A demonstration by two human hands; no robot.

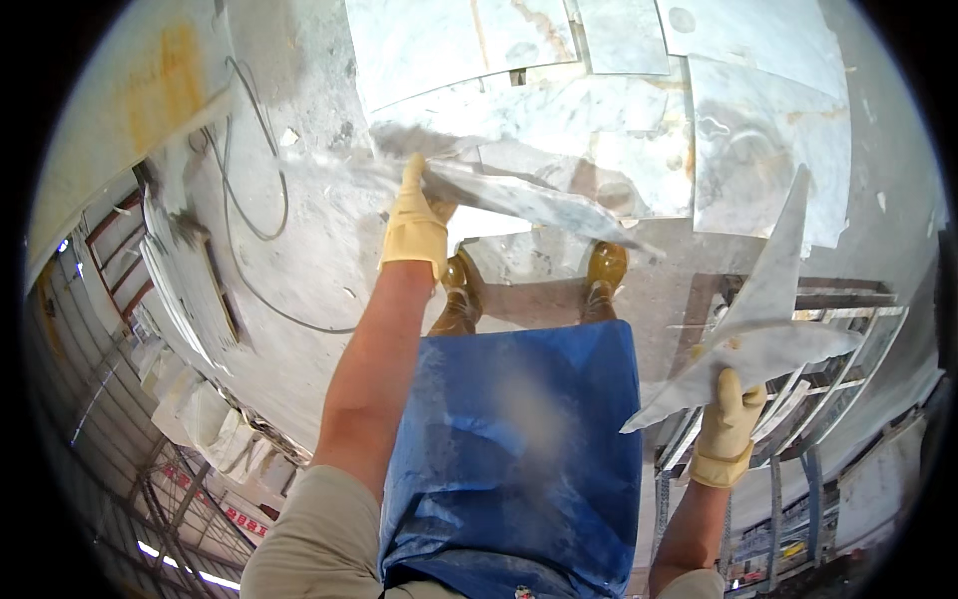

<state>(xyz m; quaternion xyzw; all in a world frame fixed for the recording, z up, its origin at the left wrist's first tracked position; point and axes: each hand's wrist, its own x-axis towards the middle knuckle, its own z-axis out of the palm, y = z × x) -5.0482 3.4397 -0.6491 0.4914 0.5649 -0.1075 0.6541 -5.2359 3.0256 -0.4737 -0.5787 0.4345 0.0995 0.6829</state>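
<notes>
Blue apron (519, 449) nearest camera. Left hand (414, 230), gloved, fingers clenched round a long pale stone shard (539, 203); most visible length sticks out to their right, left end blurred. Right hand (728, 429), gloved, fingers grasping the lower edge of a jagged stone piece (743, 354), bulk above them; can't tell if the upright spike (783, 245) belongs to it. Risk: edge-only hold could slip, or thin stone snap under its own weight, hitting the boots (607, 265). Beyond: slabs (439, 45) on floor (319, 250), metal rack (860, 361) lower right.
</notes>
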